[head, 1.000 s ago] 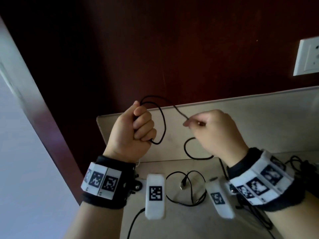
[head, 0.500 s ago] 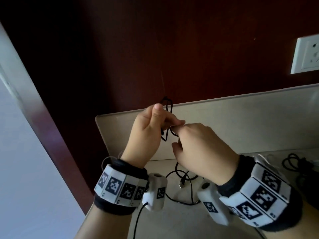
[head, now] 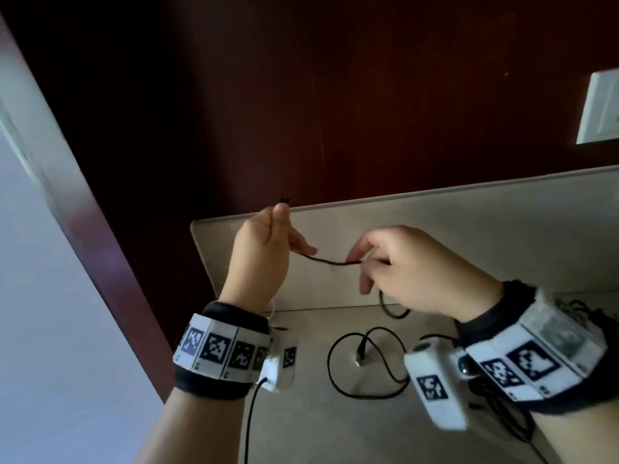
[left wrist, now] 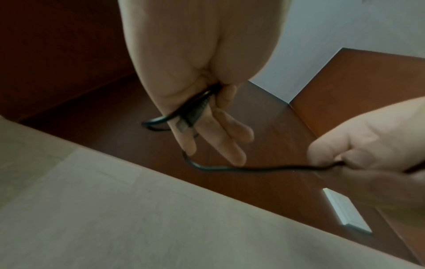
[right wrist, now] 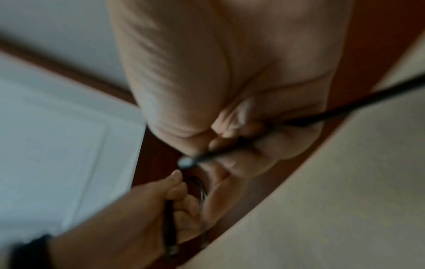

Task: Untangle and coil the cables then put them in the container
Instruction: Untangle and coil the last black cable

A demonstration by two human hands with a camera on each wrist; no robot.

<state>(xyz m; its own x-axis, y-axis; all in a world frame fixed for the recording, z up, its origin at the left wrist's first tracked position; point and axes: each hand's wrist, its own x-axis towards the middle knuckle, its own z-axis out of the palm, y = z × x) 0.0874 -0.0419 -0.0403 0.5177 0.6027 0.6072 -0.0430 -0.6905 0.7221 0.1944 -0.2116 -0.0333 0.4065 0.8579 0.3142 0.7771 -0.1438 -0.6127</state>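
Observation:
A thin black cable (head: 330,261) stretches between both raised hands above the beige counter. My left hand (head: 264,252) holds the coiled loops and a plug (left wrist: 193,112) against its palm with the thumb, its other fingers (left wrist: 230,145) stretched out. My right hand (head: 402,269) pinches the cable (left wrist: 264,168) a short way to the right. From there the cable (right wrist: 345,107) runs down behind the right hand to loose loops (head: 365,366) on the counter, which end in a plug (head: 361,349). No container is in view.
A beige counter (head: 318,430) with a raised back edge (head: 469,236) stands against a dark red-brown wall. More tangled black cables (head: 576,313) lie at the far right behind my right wrist. A white wall socket (head: 599,108) sits at the upper right.
The hands came together half a second ago and have now drawn apart, with a short stretch of cable pulled out between them. The loose loop seen hanging from the left hand is now gathered in it.

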